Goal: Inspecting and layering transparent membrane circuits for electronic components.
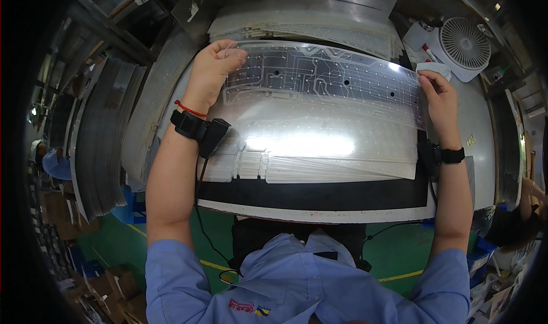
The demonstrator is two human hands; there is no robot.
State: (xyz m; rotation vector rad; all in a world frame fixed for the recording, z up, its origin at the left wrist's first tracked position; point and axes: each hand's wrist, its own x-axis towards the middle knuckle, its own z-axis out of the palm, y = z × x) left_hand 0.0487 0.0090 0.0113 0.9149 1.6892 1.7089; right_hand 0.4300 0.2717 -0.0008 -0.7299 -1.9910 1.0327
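Note:
Between my two hands hangs a clear flexible circuit sheet [325, 76], printed with silvery traces and dots and pierced by several dark holes. My left hand [214, 67] pinches its upper left corner between thumb and fingers. At the upper right corner, my right hand [439, 96] grips the sheet's edge the same way. The sheet is lifted and tilted above a stack of similar translucent sheets [319, 167], which has notches along its near left edge. A bright glare covers part of that stack. Under it lies a black mat [319, 194].
Behind the held sheet is another pile of sheets [308, 19]. A white fan [465, 43] stands at the back right, near a red marker [429, 52]. Tall sheet stacks [105, 130] rise at the left. Cables run from both wrist devices. A person [54, 161] is at far left.

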